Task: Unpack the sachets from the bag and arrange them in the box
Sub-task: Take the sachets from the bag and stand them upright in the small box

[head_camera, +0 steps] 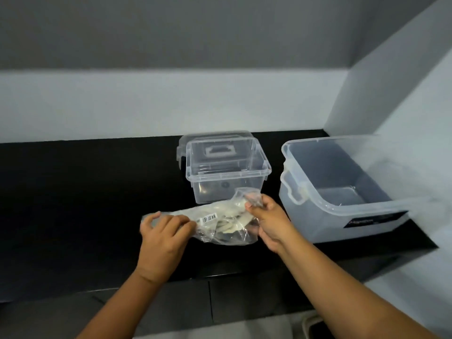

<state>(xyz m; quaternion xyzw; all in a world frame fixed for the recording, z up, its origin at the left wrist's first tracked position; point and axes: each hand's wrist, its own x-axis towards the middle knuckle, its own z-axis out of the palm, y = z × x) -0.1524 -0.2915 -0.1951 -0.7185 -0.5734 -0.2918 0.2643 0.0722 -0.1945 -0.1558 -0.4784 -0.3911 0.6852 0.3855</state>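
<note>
Two clear tubs sit on the black worktop (pixel 73 192): a big frosted storage bin (pixel 347 192) by the right edge, and a smaller hard, square-sided box (pixel 227 182) near the back edge, its lid (pixel 217 140) propped behind it. Just in front of the box, toward the front edge, lies the crinkly clear bag (pixel 220 223) with pale flat sachets (pixel 227 225) inside. Left hand (pixel 163 236) has its fingers curled down, pinning the closed end; right hand (pixel 266 221) pinches the mouth shut-tight. I'd keep that end anchored and peel the thin film open gently, it looks slippery and tear-prone.
</note>
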